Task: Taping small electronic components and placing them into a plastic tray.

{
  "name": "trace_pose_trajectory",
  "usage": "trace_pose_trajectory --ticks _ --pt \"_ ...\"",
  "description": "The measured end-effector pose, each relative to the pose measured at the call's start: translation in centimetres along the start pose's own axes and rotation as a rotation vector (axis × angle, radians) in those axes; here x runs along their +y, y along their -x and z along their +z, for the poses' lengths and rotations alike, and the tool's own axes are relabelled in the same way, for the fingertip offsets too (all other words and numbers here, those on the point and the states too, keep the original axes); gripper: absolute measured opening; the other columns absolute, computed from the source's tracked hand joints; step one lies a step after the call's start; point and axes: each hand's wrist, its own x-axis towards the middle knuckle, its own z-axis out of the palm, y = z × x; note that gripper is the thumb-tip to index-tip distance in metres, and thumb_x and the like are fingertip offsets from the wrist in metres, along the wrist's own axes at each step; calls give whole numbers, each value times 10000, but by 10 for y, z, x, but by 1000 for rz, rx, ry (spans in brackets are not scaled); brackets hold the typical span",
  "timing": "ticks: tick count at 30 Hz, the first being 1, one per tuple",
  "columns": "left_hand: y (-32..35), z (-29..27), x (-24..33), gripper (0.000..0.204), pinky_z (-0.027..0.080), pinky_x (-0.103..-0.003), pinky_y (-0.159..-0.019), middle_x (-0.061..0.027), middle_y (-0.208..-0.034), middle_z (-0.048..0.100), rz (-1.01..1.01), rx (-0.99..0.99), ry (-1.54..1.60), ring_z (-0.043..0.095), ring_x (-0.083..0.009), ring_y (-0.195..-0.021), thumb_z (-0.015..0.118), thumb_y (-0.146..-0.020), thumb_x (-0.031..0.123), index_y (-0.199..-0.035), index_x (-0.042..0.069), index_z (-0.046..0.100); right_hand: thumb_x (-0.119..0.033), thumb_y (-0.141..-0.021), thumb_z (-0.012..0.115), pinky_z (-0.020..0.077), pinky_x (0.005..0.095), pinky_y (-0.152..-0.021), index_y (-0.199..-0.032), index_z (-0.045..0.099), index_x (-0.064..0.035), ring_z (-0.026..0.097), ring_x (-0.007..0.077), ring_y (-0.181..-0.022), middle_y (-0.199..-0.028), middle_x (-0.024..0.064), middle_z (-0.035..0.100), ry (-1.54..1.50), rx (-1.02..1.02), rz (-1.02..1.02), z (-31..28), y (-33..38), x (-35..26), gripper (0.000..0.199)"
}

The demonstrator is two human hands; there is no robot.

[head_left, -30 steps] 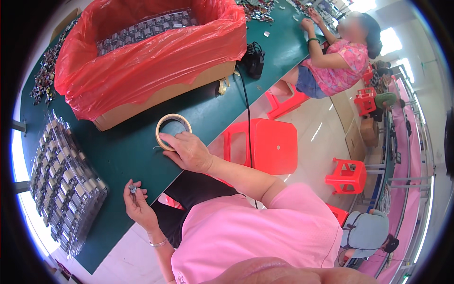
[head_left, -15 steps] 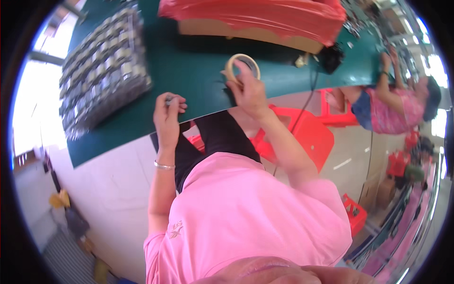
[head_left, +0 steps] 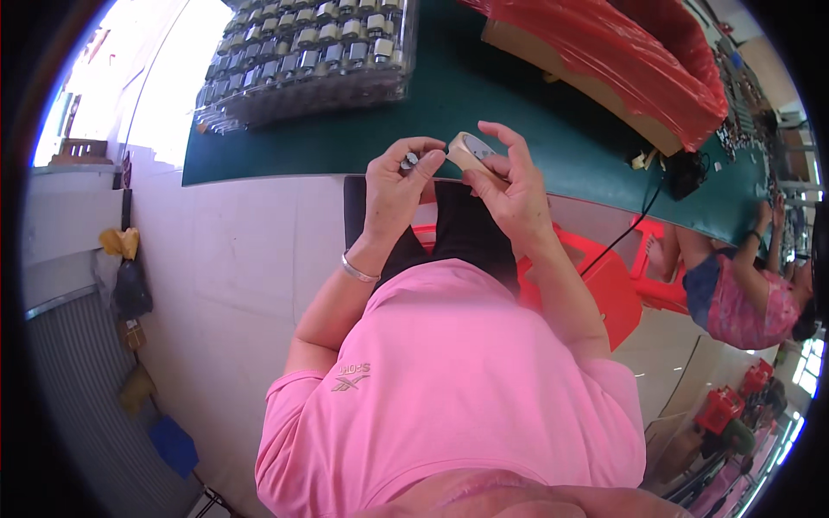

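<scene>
Left hand [head_left: 393,186] pinches small metal part [head_left: 408,161] just left of tape roll [head_left: 469,152], which right hand [head_left: 509,186] grips edge-up, both nearly touching, over the green table [head_left: 484,104] edge.

Your shirt [head_left: 449,388] is plain pink w/ a small grey chest mark. Tape roll [head_left: 469,154] you're holding: tan/beige. Small part [head_left: 408,161] in your left fingers: silver. Bracelet [head_left: 358,269]: silver. Table [head_left: 484,104]: dark green. Bag [head_left: 622,52] lining the brown box: red. Stool [head_left: 604,285]: red. Trays [head_left: 302,52]: clear, w/ silver-black rows.
</scene>
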Motion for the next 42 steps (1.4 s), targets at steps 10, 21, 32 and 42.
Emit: trace_pose_trajectory --ticks 10,21,32,42 --pt "10 3 0 125 454 -302 -517 -93 -734 604 605 137 -407 589 -216 -625 716 -723 -66 -800 15 661 4 -860 637 505 258 -701 -1248 493 -69 642 107 -776 -815 91 694 40 -47 46 10 -7 1 420" --pt "24 -8 18 107 467 -318 -502 -83 -747 591 821 285 -534 598 -240 -595 722 -720 -11 -785 28 647 -5 -860 642 401 184 -509 -1011 621 -31 528 63 -585 -776 36 653 -281 -100 7 22 -12 1 154" --pt "23 -17 19 138 466 -318 -521 -100 -706 595 735 279 -490 588 -252 -609 715 -690 -66 -754 28 636 22 -843 642 386 184 -477 -894 615 -9 499 50 -538 -725 46 641 -243 -133 44 26 -23 -3 66" --pt "20 -38 -15 243 366 -177 -578 -20 -832 567 -276 233 410 474 -49 -673 587 -955 151 -1124 -22 561 -112 -869 682 390 227 -527 -836 615 -13 527 53 -603 -645 9 606 53 -108 197 2 -37 -11 124"
